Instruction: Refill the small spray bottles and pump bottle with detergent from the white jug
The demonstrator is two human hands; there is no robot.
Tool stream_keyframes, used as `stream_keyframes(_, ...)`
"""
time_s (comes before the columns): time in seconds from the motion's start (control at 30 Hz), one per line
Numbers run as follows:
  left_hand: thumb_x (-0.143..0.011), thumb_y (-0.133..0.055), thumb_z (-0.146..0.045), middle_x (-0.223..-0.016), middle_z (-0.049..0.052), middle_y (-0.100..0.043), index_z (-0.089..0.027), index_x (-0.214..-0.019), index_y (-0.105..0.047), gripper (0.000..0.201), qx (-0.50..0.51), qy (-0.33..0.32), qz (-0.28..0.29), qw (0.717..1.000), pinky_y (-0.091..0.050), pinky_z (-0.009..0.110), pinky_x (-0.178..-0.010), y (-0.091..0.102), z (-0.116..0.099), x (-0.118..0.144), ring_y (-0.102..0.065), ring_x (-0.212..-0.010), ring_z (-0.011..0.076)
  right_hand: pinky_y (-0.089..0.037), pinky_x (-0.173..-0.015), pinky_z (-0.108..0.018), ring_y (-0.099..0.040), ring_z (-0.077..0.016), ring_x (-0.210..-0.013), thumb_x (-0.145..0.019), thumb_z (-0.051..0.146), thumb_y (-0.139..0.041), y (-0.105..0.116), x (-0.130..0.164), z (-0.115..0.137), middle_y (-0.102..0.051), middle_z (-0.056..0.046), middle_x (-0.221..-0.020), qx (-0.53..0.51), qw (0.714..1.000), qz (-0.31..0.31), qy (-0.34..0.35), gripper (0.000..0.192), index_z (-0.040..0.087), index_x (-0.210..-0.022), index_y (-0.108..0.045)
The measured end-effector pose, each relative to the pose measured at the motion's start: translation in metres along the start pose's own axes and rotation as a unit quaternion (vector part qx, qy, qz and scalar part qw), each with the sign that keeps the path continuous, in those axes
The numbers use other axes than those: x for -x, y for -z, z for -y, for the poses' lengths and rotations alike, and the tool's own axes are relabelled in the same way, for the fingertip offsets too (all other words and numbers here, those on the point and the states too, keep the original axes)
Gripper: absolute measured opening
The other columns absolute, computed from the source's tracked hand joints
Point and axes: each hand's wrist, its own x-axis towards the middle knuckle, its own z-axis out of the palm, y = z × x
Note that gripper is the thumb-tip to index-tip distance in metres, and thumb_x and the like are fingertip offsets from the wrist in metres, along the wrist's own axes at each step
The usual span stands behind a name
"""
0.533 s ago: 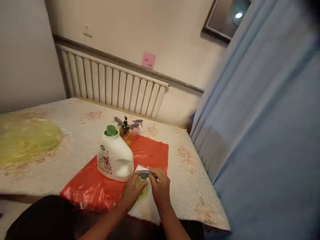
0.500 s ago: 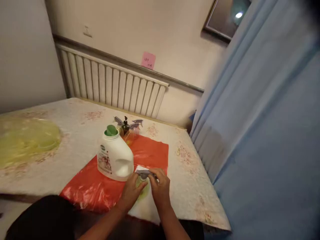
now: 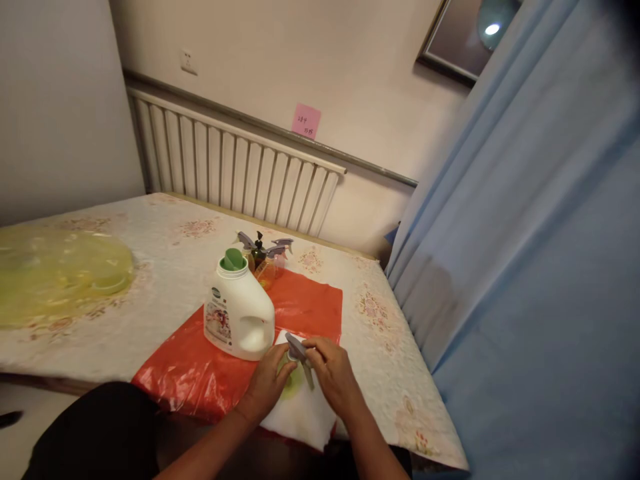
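Observation:
Near the front edge of the table, a spray bottle with a yellow-green body (image 3: 291, 387) stands between my hands on a white cloth (image 3: 311, 415). Its grey trigger head (image 3: 300, 352) tilts down to the right. My right hand (image 3: 334, 373) pinches that trigger head with thumb and fingers. My left hand (image 3: 267, 381) is curled around the neck of the bottle from the left. Just behind my left hand is a large white jug (image 3: 245, 313) with a green insert in its mouth, upright on a red plastic sheet (image 3: 200, 373).
Several more spray bottles (image 3: 267, 260) with grey heads cluster behind the jug. A yellow translucent plastic bag (image 3: 55, 273) lies at the left of the flower-patterned tablecloth (image 3: 170, 257). A blue curtain (image 3: 490, 240) hangs along the right edge. A radiator (image 3: 235, 167) lines the wall behind.
The trigger head has turned from lying sideways to pointing down and right, with my right hand following it. The whole view has shifted slightly.

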Motion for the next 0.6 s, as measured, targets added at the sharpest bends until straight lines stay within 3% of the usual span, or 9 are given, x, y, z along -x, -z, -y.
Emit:
stream_keyframes(0.1, -0.091, -0.055, -0.036, -0.106, 0.010, -0.073, -0.019, -0.109, -0.067, 0.028, 0.001, 0.000, 0.003, 1.000, -0.053, 0.044, -0.093, 0.000, 0.000, -0.001, -0.067, -0.101, 0.0279, -0.051, -0.095, -0.035, -0.066, -0.0208, -0.108, -0.094, 0.007, -0.050, 0.021, -0.015, -0.009, -0.072, -0.006, -0.117, 0.018, 0.998, 0.038, 0.052, 0.039, 0.025, -0.122, -0.070)
stream_keyframes(0.17, -0.092, -0.055, -0.035, -0.104, 0.010, -0.073, -0.019, -0.109, -0.067, 0.027, 0.002, -0.005, 0.007, 1.000, -0.053, 0.044, -0.092, 0.000, 0.000, -0.002, -0.066, -0.101, 0.0277, -0.047, -0.103, -0.039, -0.059, -0.0226, -0.122, -0.091, 0.001, -0.049, 0.026, -0.025, -0.016, -0.064, -0.006, -0.136, 0.055, 0.988, 0.096, 0.106, 0.051, 0.029, -0.130, -0.067)
stream_keyframes(0.23, -0.092, -0.055, -0.036, -0.104, 0.010, -0.073, -0.019, -0.109, -0.068, 0.027, 0.001, -0.012, 0.009, 1.000, -0.053, 0.043, -0.092, 0.000, 0.000, -0.002, -0.066, -0.101, 0.0276, -0.046, -0.103, -0.040, -0.057, -0.0230, -0.123, -0.092, 0.000, -0.049, 0.026, -0.034, -0.020, -0.058, -0.005, -0.145, 0.087, 0.972, 0.161, 0.149, 0.053, 0.033, -0.130, -0.067)
stream_keyframes(0.33, -0.092, -0.054, -0.035, -0.104, 0.010, -0.073, -0.019, -0.109, -0.068, 0.027, -0.004, -0.018, 0.009, 1.000, -0.053, 0.044, -0.094, 0.000, 0.002, -0.002, -0.066, -0.102, 0.0275, -0.047, -0.096, -0.035, -0.061, -0.0206, -0.112, -0.096, 0.004, -0.049, 0.022, -0.045, -0.020, -0.065, -0.005, -0.136, 0.105, 0.950, 0.217, 0.199, 0.046, 0.032, -0.125, -0.070)
stream_keyframes(0.47, -0.091, -0.055, -0.033, -0.108, 0.010, -0.073, -0.019, -0.113, -0.068, 0.029, -0.007, -0.017, 0.008, 1.000, -0.053, 0.044, -0.096, 0.000, 0.005, -0.002, -0.066, -0.104, 0.0271, -0.046, -0.092, -0.031, -0.064, -0.0172, -0.096, -0.100, 0.008, -0.050, 0.020, -0.054, -0.021, -0.074, -0.003, -0.110, 0.109, 0.934, 0.242, 0.241, 0.037, 0.029, -0.122, -0.071)
stream_keyframes(0.6, -0.091, -0.056, -0.035, -0.108, 0.009, -0.074, -0.020, -0.114, -0.069, 0.030, 0.000, -0.022, 0.005, 1.000, -0.054, 0.043, -0.096, -0.002, 0.011, -0.002, -0.067, -0.104, 0.0268, -0.046, -0.093, -0.030, -0.064, -0.0177, -0.100, -0.101, 0.009, -0.049, 0.021, -0.056, -0.022, -0.073, -0.005, -0.114, 0.106, 0.931, 0.235, 0.257, 0.032, 0.026, -0.119, -0.071)
